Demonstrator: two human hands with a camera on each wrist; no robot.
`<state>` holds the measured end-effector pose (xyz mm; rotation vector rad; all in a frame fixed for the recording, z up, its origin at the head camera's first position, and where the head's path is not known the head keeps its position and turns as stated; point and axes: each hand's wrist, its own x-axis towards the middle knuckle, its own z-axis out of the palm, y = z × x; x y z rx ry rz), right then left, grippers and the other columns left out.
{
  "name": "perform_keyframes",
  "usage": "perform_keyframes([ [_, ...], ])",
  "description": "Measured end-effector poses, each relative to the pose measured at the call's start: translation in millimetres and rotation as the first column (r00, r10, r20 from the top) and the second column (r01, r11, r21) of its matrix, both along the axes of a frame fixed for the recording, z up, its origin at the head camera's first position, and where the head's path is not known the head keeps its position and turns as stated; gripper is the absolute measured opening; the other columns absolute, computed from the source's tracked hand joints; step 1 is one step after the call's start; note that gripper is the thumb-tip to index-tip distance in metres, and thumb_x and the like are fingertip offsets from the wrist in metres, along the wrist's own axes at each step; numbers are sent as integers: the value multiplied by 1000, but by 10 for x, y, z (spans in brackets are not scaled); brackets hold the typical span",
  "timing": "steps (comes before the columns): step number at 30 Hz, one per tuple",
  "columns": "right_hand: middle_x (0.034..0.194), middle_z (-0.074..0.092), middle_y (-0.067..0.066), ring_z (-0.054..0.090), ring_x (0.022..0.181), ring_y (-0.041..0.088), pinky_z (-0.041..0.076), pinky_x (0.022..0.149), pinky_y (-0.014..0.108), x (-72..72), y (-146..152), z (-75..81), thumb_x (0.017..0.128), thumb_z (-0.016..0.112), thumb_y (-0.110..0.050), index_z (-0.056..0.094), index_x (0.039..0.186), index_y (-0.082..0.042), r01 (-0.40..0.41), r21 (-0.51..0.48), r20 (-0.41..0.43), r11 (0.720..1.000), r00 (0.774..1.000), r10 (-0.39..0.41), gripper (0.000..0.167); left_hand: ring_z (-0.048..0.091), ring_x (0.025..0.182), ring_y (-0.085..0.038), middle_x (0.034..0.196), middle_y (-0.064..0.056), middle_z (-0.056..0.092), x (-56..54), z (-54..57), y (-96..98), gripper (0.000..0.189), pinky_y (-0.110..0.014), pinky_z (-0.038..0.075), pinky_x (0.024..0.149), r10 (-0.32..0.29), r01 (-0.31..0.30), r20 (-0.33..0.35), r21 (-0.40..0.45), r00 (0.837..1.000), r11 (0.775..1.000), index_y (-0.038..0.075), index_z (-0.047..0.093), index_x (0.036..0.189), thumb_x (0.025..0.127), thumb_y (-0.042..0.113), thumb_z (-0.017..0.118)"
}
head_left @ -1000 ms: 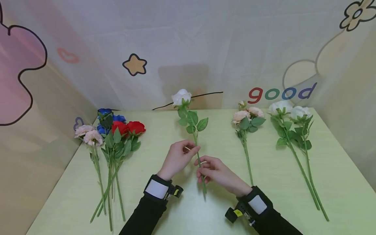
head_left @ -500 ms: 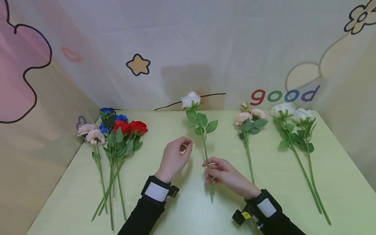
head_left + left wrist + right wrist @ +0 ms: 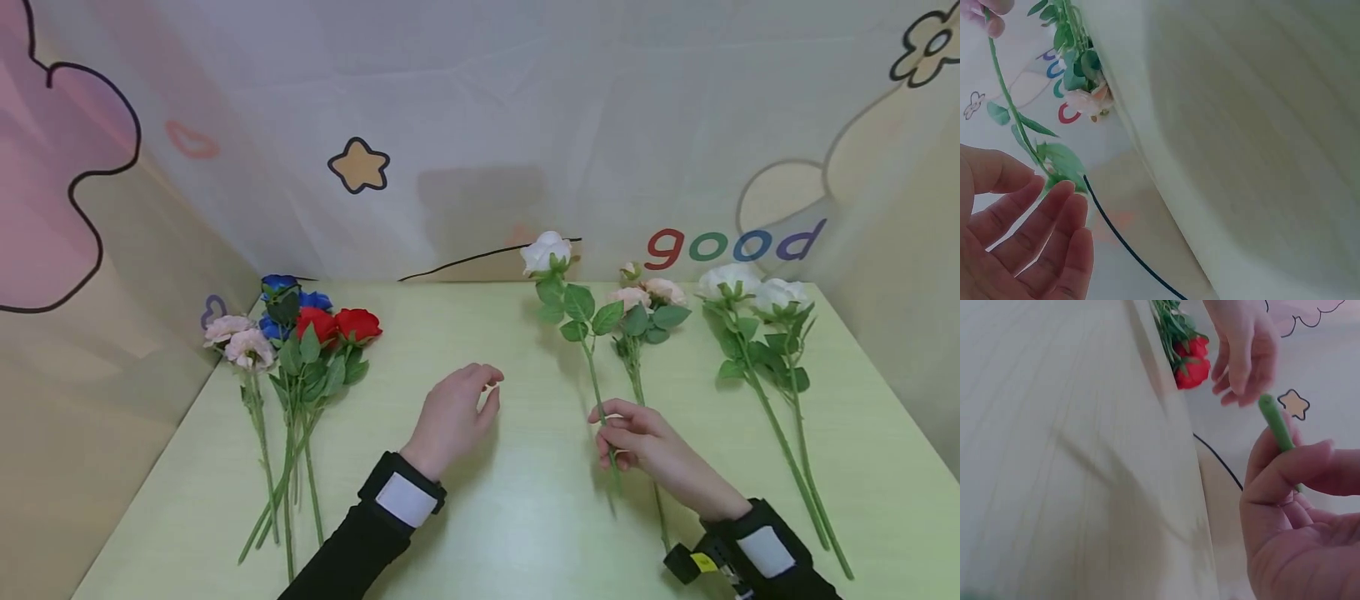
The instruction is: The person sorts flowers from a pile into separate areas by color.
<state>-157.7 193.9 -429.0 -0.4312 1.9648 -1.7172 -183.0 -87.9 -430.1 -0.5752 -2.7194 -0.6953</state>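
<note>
In the head view my right hand pinches the lower stem of a white rose, whose bloom points up and away. Its green stem end sticks out past the thumb and fingers in the right wrist view. Behind the rose, partly covered by it and by the hand, lies a pale pink flower spray. My left hand hovers over the middle of the table with nothing in it. In the left wrist view, that same left hand shows loosely bent fingers, overlapping the rose's leaves in the background.
On the table's left lie light pink flowers, blue flowers and red roses with crossing stems. Two more white roses lie at the right. A printed backdrop rises behind the table's far edge.
The left hand has let go of the stem and drawn slightly left. My right hand has carried the white rose to the right, toward the pale pink spray.
</note>
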Motion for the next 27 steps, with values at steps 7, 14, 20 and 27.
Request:
perform_keyframes([
  [7,81,61,-6,58,69,11,41,56,31,31,557,0,109,40,-14,53,116,-16,29,-5,-61,1000,998,-30,15,70,90,-23,106,-7,74,35,-17,-9,18,-36,59,76,11,-12,-18,-55,1000,998,9,70,113,96,12,65],
  [14,81,62,-5,58,69,14,25,56,38,40,1221,15,109,34,-3,57,118,-23,91,-70,-93,993,991,-98,31,70,90,-22,106,-5,74,61,-5,-45,17,-35,59,76,6,-9,-40,-83,999,997,10,71,112,95,13,66],
  [20,82,59,-3,56,71,19,23,60,40,91,1677,33,110,32,-7,54,118,-21,173,7,-117,985,978,-171,27,69,86,-21,103,-5,74,75,1,-64,16,-34,58,72,-8,5,-47,-76,999,997,9,71,110,94,11,67],
  [27,80,63,-2,57,68,18,25,56,37,155,2037,-49,109,33,-4,57,115,-24,254,25,-140,967,959,-248,33,68,83,-21,101,-7,74,96,-11,-70,15,-34,58,70,-18,16,-32,-67,999,998,7,71,108,94,9,67],
])
